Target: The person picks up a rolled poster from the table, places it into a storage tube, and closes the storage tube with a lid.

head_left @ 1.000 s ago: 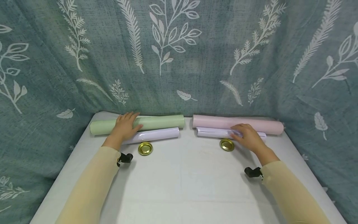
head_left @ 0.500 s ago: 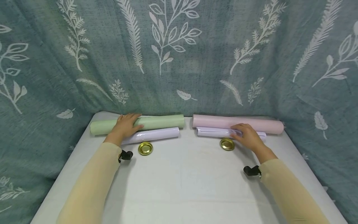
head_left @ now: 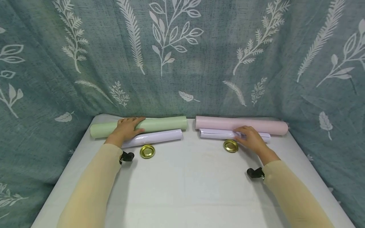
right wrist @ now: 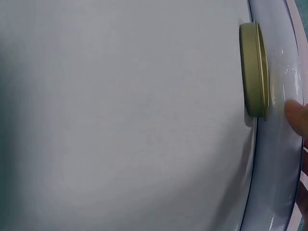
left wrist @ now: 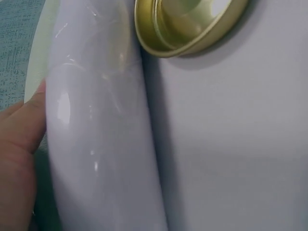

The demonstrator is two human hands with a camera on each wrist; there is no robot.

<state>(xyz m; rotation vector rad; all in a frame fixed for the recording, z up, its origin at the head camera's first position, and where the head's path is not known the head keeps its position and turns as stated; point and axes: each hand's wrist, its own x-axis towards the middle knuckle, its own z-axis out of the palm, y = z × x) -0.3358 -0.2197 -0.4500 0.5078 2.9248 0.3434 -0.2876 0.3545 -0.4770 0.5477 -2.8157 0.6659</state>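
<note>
My left hand lies over the green roll at the back left, fingers across its top and thumb on its near side. In the left wrist view that thumb shows behind the glossy white roll. At the right, my right hand holds the other white roll, its thumb on the near side as the right wrist view shows. Most right fingertips are hidden. Behind that roll lies a pink roll. A small gold round dish sits near the left white roll, another gold dish near the right one.
All of it lies along the back of a table with a white cover. A grey-green curtain with white leaf prints hangs right behind the rolls and at both sides. Black camera mounts stick out from both wrists.
The left hand has shifted slightly, its fingers lying closer over the green roll. The right hand stays at the white roll. The whole view has moved a little; rolls and dishes keep their places.
</note>
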